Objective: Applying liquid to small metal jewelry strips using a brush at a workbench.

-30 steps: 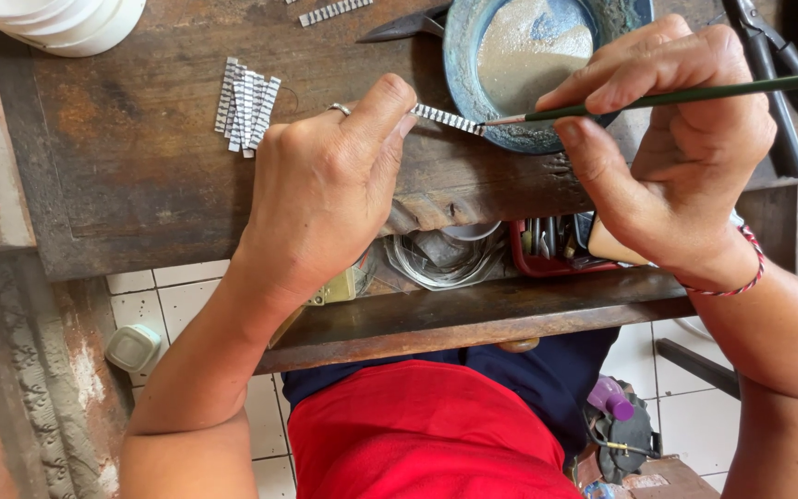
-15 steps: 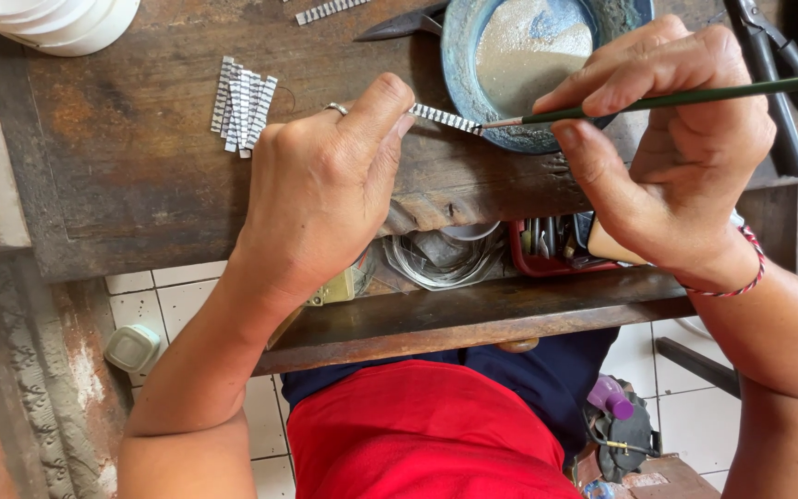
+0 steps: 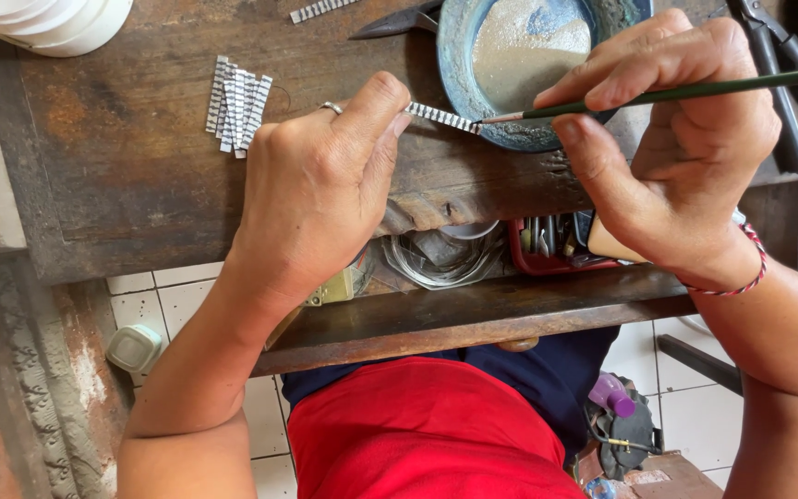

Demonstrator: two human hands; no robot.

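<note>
The left hand (image 3: 311, 189) pinches a small ridged metal strip (image 3: 442, 116) steady over the tabletop (image 3: 122, 185). The right hand (image 3: 685, 148), fingers clamped on a thin green brush (image 3: 695, 91), touches its tip to the strip's right end. I'd judge light, short strokes work best, reloading from the blue bowl (image 3: 510, 137) just behind.

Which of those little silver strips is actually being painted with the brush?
The single strip pinched in the left hand, touched by the brush tip; the pile and top-edge strip lie untouched.
</note>
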